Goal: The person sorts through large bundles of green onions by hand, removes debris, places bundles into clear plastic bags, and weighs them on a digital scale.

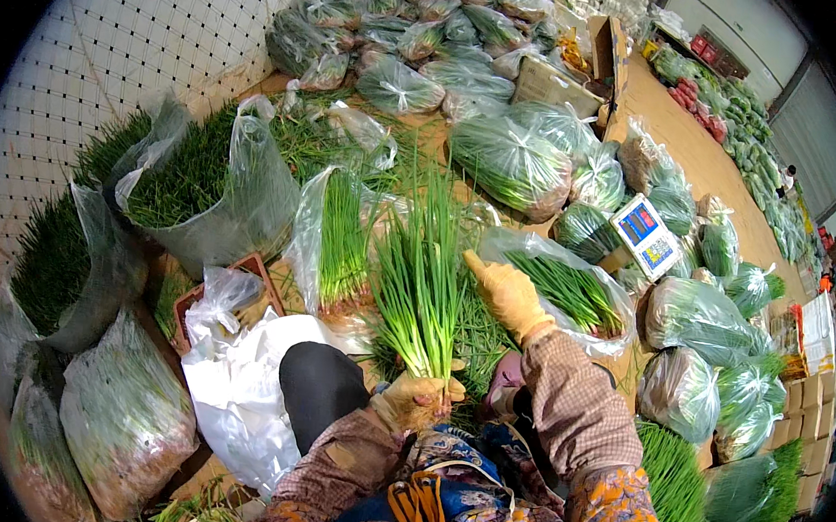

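Observation:
My left hand (411,400), in a tan glove, grips a bunch of green onions (422,298) at its root end, the leaves pointing away from me. My right hand (507,294), gloved too, is raised beside the leaves with the index finger stretched out; nothing shows in it. Left of the bunch, more green onions (344,248) lie in an open clear plastic bag (307,241). Right of my right hand, another open bag (624,307) holds darker green onions (571,284). Loose green leaves (482,340) cover the floor between my legs.
A digital scale display (644,237) stands at right among filled bags (705,313). Many bagged vegetables (402,87) are piled at the back. Large bags of greens (207,222), a red-brown crate (265,282) and white plastic (254,373) are at left. Cardboard boxes (804,409) stand far right.

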A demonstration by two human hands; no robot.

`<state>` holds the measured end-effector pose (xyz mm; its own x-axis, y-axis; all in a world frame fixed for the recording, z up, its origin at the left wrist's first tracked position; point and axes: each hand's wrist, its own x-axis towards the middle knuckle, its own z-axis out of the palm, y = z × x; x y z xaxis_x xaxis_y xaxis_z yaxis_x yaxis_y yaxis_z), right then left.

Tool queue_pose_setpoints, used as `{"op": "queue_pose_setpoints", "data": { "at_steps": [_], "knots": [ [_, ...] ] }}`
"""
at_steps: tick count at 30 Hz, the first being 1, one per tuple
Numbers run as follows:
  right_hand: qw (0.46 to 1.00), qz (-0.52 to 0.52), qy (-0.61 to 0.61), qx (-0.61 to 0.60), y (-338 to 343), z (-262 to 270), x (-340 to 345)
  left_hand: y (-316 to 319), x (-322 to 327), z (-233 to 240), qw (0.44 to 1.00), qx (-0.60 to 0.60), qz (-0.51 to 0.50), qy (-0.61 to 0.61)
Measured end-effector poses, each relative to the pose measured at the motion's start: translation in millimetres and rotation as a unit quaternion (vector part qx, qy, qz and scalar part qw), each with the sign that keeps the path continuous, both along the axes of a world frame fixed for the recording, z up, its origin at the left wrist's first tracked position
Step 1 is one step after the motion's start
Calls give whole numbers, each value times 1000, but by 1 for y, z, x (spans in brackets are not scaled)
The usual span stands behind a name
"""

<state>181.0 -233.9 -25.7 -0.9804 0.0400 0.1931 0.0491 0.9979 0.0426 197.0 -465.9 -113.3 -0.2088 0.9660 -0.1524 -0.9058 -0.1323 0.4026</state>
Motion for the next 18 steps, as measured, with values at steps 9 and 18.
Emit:
{"op": "queue_pose_setpoints", "data": {
  "at_steps": [9, 18],
  "knots": [
    [962, -110, 132, -213, 11, -19, -13, -6, -6, -8, 999, 24, 34, -26],
    [849, -117, 27, -514, -31, 21, -31, -5, -1, -10, 999, -9, 36, 13]
  ]
}}
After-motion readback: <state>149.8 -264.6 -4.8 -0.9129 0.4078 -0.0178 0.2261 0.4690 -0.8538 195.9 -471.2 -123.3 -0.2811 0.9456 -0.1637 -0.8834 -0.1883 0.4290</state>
